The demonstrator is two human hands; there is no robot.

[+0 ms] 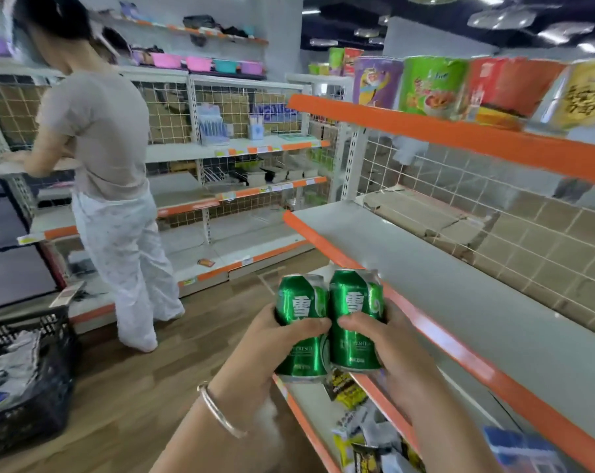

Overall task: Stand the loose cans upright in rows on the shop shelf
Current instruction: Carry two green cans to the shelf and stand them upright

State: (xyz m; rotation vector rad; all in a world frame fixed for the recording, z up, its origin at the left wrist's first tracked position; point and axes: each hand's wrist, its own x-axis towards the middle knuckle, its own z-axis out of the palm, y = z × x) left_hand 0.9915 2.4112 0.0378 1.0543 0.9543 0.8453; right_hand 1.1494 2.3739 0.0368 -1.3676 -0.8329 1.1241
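- The left hand [272, 346], with a thin silver bangle [221, 412] on its wrist, grips the left green aluminium can [301, 312]. The thumb lies across the can's front and the fingers curl round its far side.
- The right hand [393, 353] grips the right green aluminium can [355, 308] the same way, with the thumb laid across the label.
- Both cans are held upright in the air, side by side and touching. They hang just in front of the orange edge of the white metal middle shelf [459, 302], not resting on it.
- The board of that middle shelf is bare where it shows, backed by a white wire grid with flattened brown cardboard [436, 220] behind it.
- On the shelf above stand tall printed noodle tubs [432, 85], purple, green, red and yellow, in a row.
- The lower shelf [309, 401], under the cans, holds a jumble of yellow, black and white snack packets [357, 425].
- At the left on the wood-look floor [145, 370] sits a black plastic crate [33, 397] with pale packets in it.
- Further off, another person in a beige top and white trousers [111, 186] stands at the far shelving, facing away.
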